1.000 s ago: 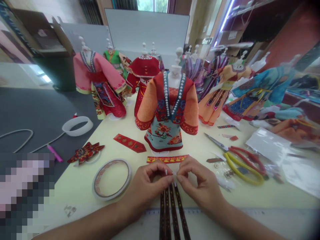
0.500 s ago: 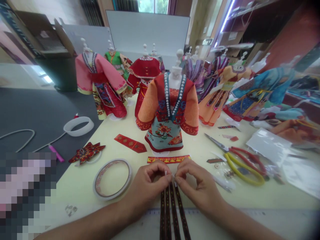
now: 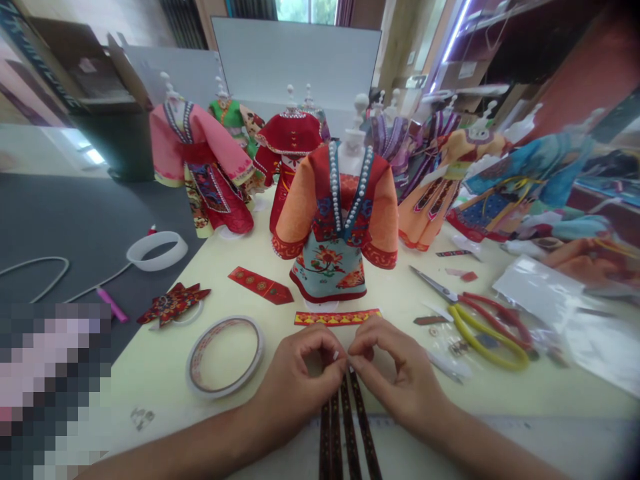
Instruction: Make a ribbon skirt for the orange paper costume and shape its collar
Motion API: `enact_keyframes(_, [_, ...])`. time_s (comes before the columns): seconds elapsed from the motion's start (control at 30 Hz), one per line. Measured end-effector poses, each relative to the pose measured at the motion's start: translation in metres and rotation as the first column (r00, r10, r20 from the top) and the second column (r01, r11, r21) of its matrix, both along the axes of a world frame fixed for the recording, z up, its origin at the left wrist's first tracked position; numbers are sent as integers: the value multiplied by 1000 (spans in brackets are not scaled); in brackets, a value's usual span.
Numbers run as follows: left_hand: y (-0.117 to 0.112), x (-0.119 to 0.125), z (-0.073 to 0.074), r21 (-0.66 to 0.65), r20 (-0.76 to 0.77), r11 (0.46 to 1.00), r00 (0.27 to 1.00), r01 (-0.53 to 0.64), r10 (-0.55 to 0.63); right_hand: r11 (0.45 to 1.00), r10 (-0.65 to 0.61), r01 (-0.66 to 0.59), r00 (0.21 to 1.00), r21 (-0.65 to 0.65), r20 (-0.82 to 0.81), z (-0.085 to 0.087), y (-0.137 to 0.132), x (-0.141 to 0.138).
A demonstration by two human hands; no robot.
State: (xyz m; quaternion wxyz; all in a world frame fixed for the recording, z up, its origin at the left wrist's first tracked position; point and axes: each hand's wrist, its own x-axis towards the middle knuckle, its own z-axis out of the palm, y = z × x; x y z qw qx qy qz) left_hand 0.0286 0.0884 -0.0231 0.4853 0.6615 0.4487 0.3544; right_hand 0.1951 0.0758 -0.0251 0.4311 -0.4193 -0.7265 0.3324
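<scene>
A pale board (image 3: 295, 67) and a window with dark curtains close off the room at the back, and in front of them a cream desk (image 3: 165, 360) carries dressed doll forms along its far edge, pink robe (image 3: 210, 140) toward the far left corner, blue robe (image 3: 530, 173) toward the far right. Nearer the middle stands an orange-and-red robe (image 3: 335, 220), its collar already lined with pearly beads. Four dark patterned strips (image 3: 353, 433) lie side by side at the middle of the near side, running down out of view. The left hand (image 3: 310, 373) has thumb and forefinger together, apparently clamped on a white sliver (image 3: 335, 355); the right hand (image 3: 395, 363) meets it just above the strips, finger and thumb pressed together too (on what, I cannot tell, since the tips hide it). As for progress, the strips look cut to shape, and one has a small white tab (image 3: 351, 369) at its top end; the work at these ends seems partway, with the other tops partly covered by the fingers. None of the strips is on the robe. A red-and-yellow band (image 3: 337, 318) and a red pointed piece (image 3: 261, 285) lie loose by its foot, a tape roll (image 3: 215, 395) rests toward the left edge, and scissors (image 3: 433, 283) lie toward the right edge
</scene>
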Motion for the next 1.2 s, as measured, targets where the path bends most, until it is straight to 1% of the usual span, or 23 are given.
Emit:
enact_keyframes(0.17, [-2, 0, 1, 12, -16, 1000, 1000, 13, -13, 1000, 9, -9, 1000, -27, 29, -2, 0, 0])
enact_keyframes(0.37, [0, -1, -1, -78, 35, 997, 999, 18, -15, 982, 28, -34, 999, -187, -36, -1, 1, -1])
enact_keyframes(0.5, [1, -1, -3, -143, 95, 989, 995, 40, -26, 963, 30, -49, 997, -266, -76, 0, 2, 0])
enact_keyframes(0.77, [1, -2, -4, -186, 120, 981, 992, 55, -33, 915, 45, -104, 986, -390, -159, 1, 2, 1])
enact_keyframes(0.93, [2, -2, -4, -211, 142, 974, 989, 79, -50, 893, 46, -121, 983, -433, -180, 0, 3, 2])
enact_keyframes(1.1, [1, -3, -5, -240, 183, 966, 982, 95, -51, 875, 52, -145, 977, -462, -208, 2, 2, 1])
enact_keyframes(1.2, [0, -3, -5, -251, 195, 963, 980, 96, -46, 873, 46, -138, 978, -469, -201, 4, 2, 1])
